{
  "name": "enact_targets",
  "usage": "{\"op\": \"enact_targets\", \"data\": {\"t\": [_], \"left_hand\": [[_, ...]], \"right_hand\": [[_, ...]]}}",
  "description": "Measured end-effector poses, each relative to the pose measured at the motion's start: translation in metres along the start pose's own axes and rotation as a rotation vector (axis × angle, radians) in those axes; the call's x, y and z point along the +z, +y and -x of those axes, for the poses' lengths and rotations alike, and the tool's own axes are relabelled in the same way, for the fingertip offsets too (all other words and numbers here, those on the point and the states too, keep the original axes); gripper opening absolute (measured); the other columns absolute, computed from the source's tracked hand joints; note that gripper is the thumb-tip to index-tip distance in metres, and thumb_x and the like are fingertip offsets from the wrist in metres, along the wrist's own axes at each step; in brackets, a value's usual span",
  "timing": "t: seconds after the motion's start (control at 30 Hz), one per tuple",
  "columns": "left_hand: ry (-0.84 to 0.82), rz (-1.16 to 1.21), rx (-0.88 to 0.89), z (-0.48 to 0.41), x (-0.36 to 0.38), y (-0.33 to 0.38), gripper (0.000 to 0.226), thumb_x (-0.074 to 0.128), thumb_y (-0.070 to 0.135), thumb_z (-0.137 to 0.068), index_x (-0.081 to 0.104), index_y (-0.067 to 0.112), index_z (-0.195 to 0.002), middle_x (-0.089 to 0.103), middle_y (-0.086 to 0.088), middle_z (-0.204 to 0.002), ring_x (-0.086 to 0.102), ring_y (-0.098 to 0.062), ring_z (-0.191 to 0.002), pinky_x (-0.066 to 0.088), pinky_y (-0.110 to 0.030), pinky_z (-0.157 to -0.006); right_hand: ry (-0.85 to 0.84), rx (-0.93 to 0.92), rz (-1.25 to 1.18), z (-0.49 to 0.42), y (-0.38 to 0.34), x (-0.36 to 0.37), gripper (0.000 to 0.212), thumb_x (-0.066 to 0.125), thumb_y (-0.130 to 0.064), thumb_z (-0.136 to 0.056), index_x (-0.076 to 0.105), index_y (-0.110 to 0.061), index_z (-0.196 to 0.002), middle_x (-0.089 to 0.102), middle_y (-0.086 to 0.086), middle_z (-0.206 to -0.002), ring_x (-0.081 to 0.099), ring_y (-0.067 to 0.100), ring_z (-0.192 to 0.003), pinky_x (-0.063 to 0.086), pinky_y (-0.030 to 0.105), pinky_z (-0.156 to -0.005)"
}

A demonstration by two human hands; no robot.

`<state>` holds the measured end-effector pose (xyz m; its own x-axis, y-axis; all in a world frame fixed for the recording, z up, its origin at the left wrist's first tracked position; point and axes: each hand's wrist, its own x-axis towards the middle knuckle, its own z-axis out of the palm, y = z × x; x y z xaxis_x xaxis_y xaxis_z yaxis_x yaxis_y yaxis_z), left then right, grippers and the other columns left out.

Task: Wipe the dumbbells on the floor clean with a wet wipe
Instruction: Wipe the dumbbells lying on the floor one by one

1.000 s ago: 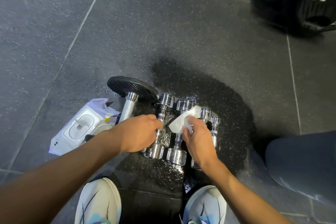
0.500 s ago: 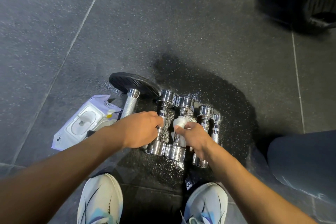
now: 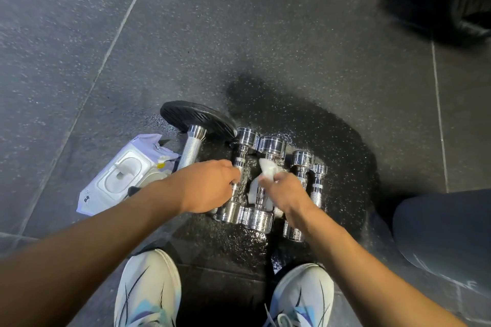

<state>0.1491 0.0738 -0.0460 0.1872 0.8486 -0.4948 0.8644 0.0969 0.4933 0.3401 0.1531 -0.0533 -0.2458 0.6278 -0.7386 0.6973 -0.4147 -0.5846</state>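
Left hand grips one chrome dumbbell; right hand pinches crumpled wet wipe around another's handle.

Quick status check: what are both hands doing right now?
Left hand gripping one dumbbell's handle. Right hand rubbing wet wipe on neighbouring dumbbell. Nothing blocking.

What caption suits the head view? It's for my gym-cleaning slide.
Right hand rubs a wet wipe along a chrome dumbbell; left hand steadies its neighbour.

Wipe pack left of dumbbells, shoes nearer.
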Motion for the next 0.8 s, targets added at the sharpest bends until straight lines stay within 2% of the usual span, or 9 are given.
{"op": "enact_targets", "data": {"t": [0.1,0.17,0.27,0.33,0.4,0.53,0.6,0.67,0.8], "left_hand": [[-0.008,-0.004,-0.001,0.000,0.000,0.001,0.032,0.040,0.019,-0.102,0.057,0.024,-0.129,0.055,0.003,-0.121,0.053,-0.014,-0.099,0.045,-0.032,-0.088],[-0.003,-0.006,-0.003,0.000,0.000,0.000,0.032,0.040,0.020,-0.101,0.057,0.025,-0.128,0.055,0.005,-0.122,0.054,-0.013,-0.100,0.046,-0.032,-0.090],[0.007,-0.002,-0.005,0.000,0.001,-0.001,0.033,0.040,0.021,-0.101,0.057,0.027,-0.129,0.054,0.006,-0.123,0.051,-0.011,-0.097,0.044,-0.030,-0.088],[0.002,-0.001,0.001,0.000,0.000,-0.001,0.033,0.040,0.021,-0.102,0.056,0.026,-0.130,0.053,0.006,-0.123,0.049,-0.011,-0.097,0.043,-0.029,-0.087],[0.002,0.001,0.000,0.000,0.000,0.000,0.032,0.041,0.020,-0.102,0.057,0.025,-0.129,0.054,0.005,-0.121,0.052,-0.012,-0.098,0.042,-0.029,-0.087],[-0.006,-0.009,-0.007,0.001,-0.001,0.001,0.030,0.041,0.020,-0.101,0.058,0.024,-0.126,0.054,0.005,-0.120,0.054,-0.014,-0.097,0.046,-0.032,-0.089],[-0.013,-0.013,-0.008,0.001,-0.001,0.002,0.030,0.041,0.019,-0.101,0.059,0.023,-0.125,0.055,0.004,-0.120,0.056,-0.015,-0.098,0.048,-0.035,-0.090],[-0.022,-0.015,-0.015,0.000,-0.002,0.002,0.031,0.041,0.017,-0.100,0.060,0.023,-0.124,0.056,0.004,-0.119,0.058,-0.017,-0.100,0.049,-0.036,-0.091],[-0.028,-0.009,-0.010,0.000,-0.002,0.001,0.035,0.042,0.011,-0.099,0.060,0.022,-0.127,0.057,0.001,-0.121,0.057,-0.014,-0.097,0.050,-0.038,-0.091]], "right_hand": [[0.108,-0.132,0.032,-0.001,-0.018,0.001,0.011,0.049,-0.033,-0.105,0.056,-0.025,-0.102,0.062,-0.005,-0.078,0.058,0.005,-0.053,0.049,0.024,-0.052],[0.130,-0.177,0.097,0.004,-0.020,0.006,0.011,0.038,-0.033,-0.108,0.049,-0.033,-0.104,0.060,-0.006,-0.080,0.063,0.003,-0.059,0.046,0.019,-0.049],[0.152,-0.163,0.230,0.017,0.001,0.019,0.016,0.043,-0.020,-0.106,0.056,-0.012,-0.106,0.062,0.011,-0.107,0.056,0.020,-0.084,0.043,0.026,-0.067],[0.242,-0.173,0.569,0.016,0.014,0.015,0.022,0.051,-0.019,-0.100,0.050,0.000,-0.110,0.052,0.012,-0.112,0.044,0.019,-0.089,0.038,0.026,-0.073],[0.140,-0.084,0.201,0.018,0.030,0.019,0.032,0.052,-0.032,-0.102,0.047,-0.001,-0.108,0.052,0.008,-0.103,0.044,0.013,-0.080,0.035,0.019,-0.065],[0.156,-0.170,0.319,-0.004,0.023,0.008,0.035,0.058,-0.047,-0.099,0.046,-0.015,-0.105,0.069,0.013,-0.091,0.057,0.015,-0.060,0.046,0.022,-0.052],[0.139,-0.141,0.200,-0.015,0.012,0.003,0.035,0.060,-0.040,-0.100,0.048,-0.012,-0.118,0.071,0.014,-0.099,0.072,0.026,-0.077,0.063,0.038,-0.069],[0.137,-0.053,-0.049,-0.023,0.003,0.002,0.034,0.063,-0.036,-0.099,0.055,-0.010,-0.120,0.070,0.013,-0.106,0.070,0.033,-0.100,0.060,0.051,-0.086],[-0.120,0.126,-0.442,-0.028,0.011,0.002,0.031,0.055,-0.031,-0.104,0.059,-0.008,-0.123,0.069,0.014,-0.122,0.067,0.026,-0.111,0.052,0.042,-0.099]]}}
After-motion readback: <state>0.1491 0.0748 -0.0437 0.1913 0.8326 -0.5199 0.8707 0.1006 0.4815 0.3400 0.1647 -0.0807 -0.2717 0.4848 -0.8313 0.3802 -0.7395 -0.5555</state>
